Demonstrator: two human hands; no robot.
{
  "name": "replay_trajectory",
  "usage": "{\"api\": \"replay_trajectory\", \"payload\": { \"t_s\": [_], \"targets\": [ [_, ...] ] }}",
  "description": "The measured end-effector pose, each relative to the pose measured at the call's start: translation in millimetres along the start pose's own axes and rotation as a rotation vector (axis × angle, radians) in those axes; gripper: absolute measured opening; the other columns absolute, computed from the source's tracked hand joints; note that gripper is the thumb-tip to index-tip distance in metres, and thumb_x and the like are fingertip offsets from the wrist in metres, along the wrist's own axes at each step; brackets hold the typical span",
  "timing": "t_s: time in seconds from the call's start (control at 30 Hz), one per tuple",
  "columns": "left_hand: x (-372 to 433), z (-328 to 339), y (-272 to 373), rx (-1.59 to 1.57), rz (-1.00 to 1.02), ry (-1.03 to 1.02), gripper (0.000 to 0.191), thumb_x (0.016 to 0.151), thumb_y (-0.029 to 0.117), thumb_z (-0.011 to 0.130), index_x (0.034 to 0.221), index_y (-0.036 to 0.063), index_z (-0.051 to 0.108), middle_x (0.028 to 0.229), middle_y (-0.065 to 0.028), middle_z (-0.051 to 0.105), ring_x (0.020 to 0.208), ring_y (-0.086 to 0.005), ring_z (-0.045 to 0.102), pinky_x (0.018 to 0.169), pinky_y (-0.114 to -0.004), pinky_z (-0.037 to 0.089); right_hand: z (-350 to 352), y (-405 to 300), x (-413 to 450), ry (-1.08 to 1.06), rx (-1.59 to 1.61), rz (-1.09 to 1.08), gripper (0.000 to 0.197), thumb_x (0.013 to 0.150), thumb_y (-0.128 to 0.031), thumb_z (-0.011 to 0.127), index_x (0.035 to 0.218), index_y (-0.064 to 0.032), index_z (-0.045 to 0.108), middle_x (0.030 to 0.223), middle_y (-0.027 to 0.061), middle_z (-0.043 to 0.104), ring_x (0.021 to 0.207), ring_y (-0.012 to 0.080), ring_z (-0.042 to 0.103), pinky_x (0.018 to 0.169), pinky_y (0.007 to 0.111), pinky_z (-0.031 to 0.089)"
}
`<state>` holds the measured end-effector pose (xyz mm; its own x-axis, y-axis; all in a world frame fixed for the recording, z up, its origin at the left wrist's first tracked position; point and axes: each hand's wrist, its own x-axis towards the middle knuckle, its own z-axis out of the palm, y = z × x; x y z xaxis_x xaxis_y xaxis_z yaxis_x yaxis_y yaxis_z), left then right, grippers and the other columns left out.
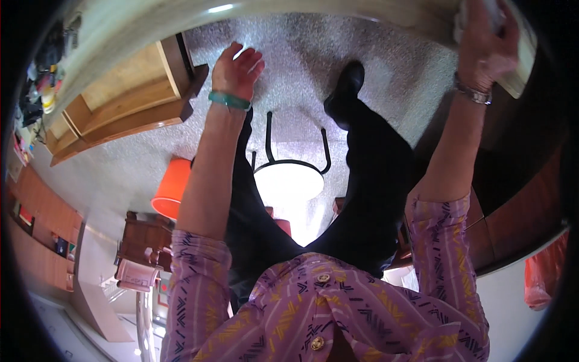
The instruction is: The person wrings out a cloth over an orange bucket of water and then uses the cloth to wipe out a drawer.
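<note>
My left hand [235,74] is raised over the floor, just short of the pale tabletop's edge [149,31]. Its fingers are loosely curled and apart, with nothing seen in them; a green bangle [229,100] circles that wrist. At the upper right, my right hand [488,52] is at the tabletop's right end. It grips a whitish cloth [460,22], partly hidden by the fingers and cut by the dark picture rim. A metal-banded watch [473,92] is on the right wrist.
A round white-seated stool [289,181] with black legs stands behind my legs. To the left are an orange bin [172,188] and an open-fronted wooden cabinet [131,99]. Various small items [47,90] crowd the far left. A red plastic bag [543,271] is at the lower right.
</note>
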<state>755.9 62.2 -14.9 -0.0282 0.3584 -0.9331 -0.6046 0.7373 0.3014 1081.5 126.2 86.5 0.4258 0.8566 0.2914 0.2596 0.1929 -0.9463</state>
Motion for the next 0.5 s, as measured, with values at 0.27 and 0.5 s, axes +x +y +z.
{"api": "replay_trajectory", "payload": {
  "t_s": [0.27, 0.5],
  "targets": [
    [-6, 22, -31, 0.283, -0.035, -0.189, 0.022, 0.081, 0.022, 0.052, 0.095, 0.0052, 0.053, 0.083, -0.0097, 0.058, 0.074, -0.0201, 0.057, 0.067, -0.033, 0.047, 3, 18, -6, 0.144, -0.262, 0.116, 0.051, 0.082, -0.028, 0.046, 0.122, 0.0025, 0.038, 0.119, 0.0300, 0.042, 0.108, 0.0350, 0.047, 0.082, 0.038, 0.046],
    [-23, 35, -45, 0.596, 0.179, -0.539, 0.009, 0.079, 0.014, 0.050, 0.083, 0.0067, 0.054, 0.072, -0.0055, 0.058, 0.067, -0.0145, 0.057, 0.055, -0.027, 0.044, 101, -30, -49, -0.329, -0.738, -0.440, 0.030, 0.076, -0.004, 0.060, 0.106, -0.0035, 0.056, 0.100, 0.0099, 0.058, 0.085, 0.0220, 0.057, 0.071, 0.031, 0.049]
  ]
}}
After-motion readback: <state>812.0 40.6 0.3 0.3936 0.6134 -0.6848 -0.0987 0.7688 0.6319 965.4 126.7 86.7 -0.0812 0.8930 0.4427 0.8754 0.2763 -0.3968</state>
